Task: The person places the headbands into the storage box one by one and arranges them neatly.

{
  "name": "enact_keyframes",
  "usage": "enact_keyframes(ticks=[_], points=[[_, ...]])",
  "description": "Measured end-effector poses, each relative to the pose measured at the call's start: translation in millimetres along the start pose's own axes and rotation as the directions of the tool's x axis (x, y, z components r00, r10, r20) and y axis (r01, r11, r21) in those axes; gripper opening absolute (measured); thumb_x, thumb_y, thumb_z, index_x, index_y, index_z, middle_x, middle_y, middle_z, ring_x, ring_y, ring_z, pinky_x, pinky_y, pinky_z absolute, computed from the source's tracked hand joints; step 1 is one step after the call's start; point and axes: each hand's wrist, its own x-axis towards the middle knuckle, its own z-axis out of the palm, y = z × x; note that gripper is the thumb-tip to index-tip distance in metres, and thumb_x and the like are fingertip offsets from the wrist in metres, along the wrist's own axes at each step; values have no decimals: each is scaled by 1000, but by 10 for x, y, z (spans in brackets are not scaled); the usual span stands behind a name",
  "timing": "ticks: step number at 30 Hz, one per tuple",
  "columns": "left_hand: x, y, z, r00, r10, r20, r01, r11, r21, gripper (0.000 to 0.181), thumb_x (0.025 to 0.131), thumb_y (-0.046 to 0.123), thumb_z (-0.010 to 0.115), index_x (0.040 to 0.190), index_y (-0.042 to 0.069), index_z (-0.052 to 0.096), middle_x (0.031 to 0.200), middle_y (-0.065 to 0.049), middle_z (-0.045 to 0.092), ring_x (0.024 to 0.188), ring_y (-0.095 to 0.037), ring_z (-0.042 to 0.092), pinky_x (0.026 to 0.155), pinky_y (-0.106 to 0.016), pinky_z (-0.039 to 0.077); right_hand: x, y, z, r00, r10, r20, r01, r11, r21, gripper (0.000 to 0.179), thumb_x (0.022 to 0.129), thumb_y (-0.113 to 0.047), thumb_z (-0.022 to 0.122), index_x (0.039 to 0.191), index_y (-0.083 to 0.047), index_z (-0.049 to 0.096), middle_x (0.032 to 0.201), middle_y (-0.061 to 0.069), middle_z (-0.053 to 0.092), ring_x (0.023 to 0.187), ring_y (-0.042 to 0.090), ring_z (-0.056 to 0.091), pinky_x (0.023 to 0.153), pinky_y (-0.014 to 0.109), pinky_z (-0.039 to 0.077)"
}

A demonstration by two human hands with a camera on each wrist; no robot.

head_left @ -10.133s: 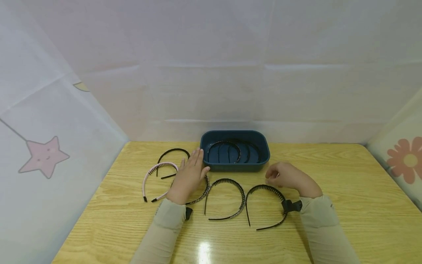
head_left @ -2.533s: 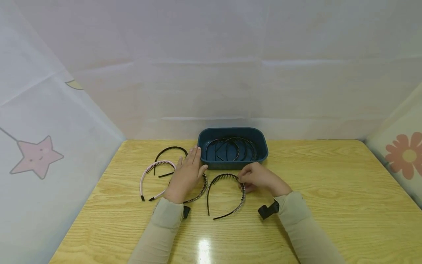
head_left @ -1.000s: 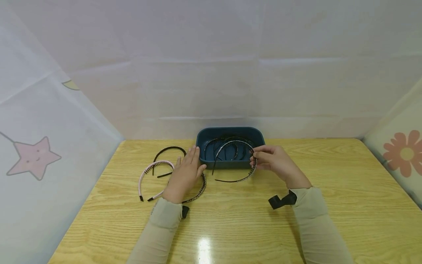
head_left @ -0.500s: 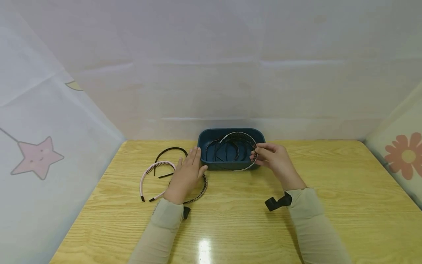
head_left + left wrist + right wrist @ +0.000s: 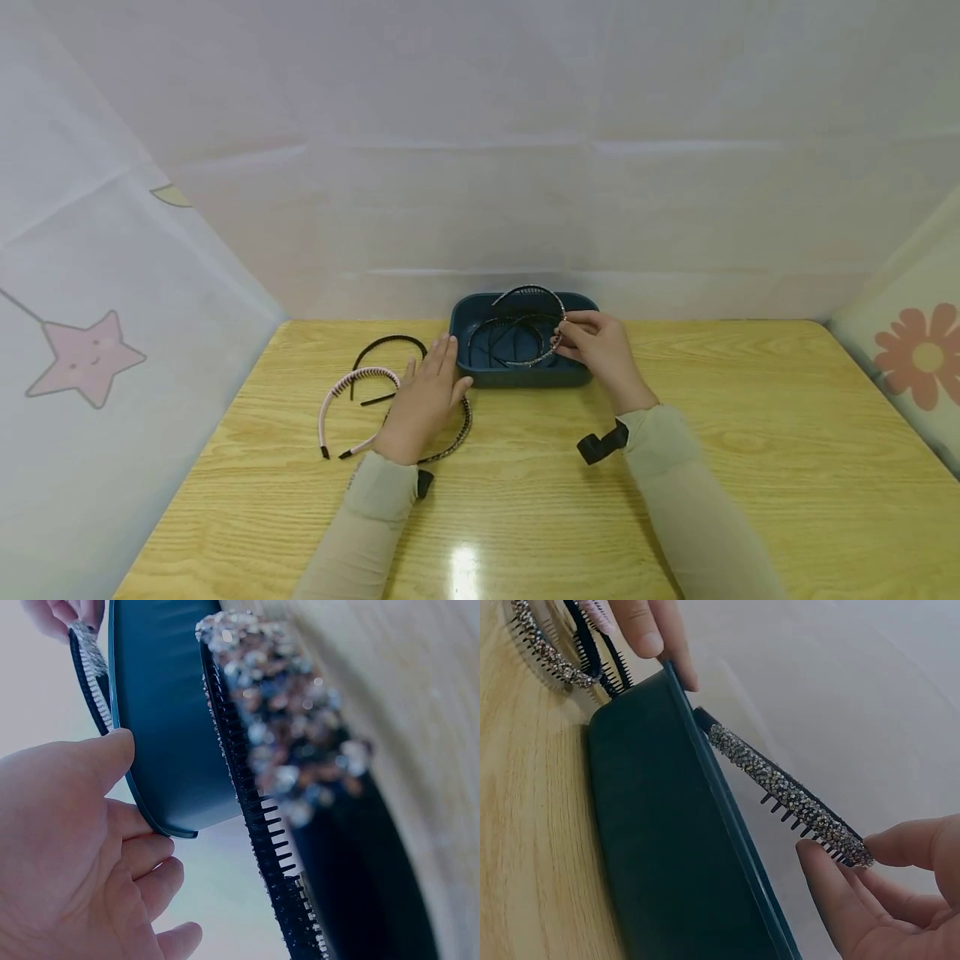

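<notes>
My right hand [image 5: 600, 348] pinches a black toothed headband [image 5: 787, 795] covered in glittery stones, between thumb and fingers. It is held tilted over the dark blue bin [image 5: 525, 379], with one end reaching past the rim in the right wrist view. Inside the bin lie several dark headbands [image 5: 472, 335], overlapping one another. My left hand [image 5: 423, 408] rests against the bin's left side, fingers extended in the head view; its thumb touches the rim in the left wrist view. Partly hidden under that hand is another stone-studded headband [image 5: 465, 427].
Left of the left hand, a pink headband [image 5: 323, 412] and a thin black headband [image 5: 390, 337] lie on the wooden table [image 5: 525, 517]. A pale cloth backdrop [image 5: 450, 200] rises right behind the bin, and printed cloth sides stand left and right.
The right hand has taken the stone-studded headband off the table and carried it up over the bin, lately shifting left. Earlier, another headband on the right left the table. The left hand stays put.
</notes>
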Motion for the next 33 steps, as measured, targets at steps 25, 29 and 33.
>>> enact_keyframes(ticks=[25, 29, 33], points=[[38, 7, 28, 1000, -6, 1, 6, 1000, -17, 72, 109, 39, 48, 162, 3, 17, 169, -15, 14, 155, -30, 16, 122, -61, 15, 247, 188, 340, 999, -32, -16, 25, 951, -307, 35, 102, -10, 61, 132, 9, 59, 113, 25, 67, 90, 29, 74, 84, 41, 62], [30, 13, 18, 1000, -4, 2, 4, 1000, -16, 72, 109, 38, 48, 162, 3, 16, 168, -15, 14, 154, -31, 17, 122, -61, 16, 229, 190, 346, 999, -48, -22, 37, 934, -355, 35, 101, -11, 65, 130, 8, 61, 109, 22, 68, 89, 29, 75, 83, 42, 62], [27, 15, 12, 1000, -5, 3, 5, 1000, -16, 71, 109, 39, 48, 162, 3, 17, 168, -15, 14, 154, -31, 17, 122, -61, 16, 188, 184, 342, 992, -118, -33, 85, 857, -508, 35, 99, -15, 69, 128, 5, 65, 100, 17, 71, 82, 28, 75, 73, 40, 63]])
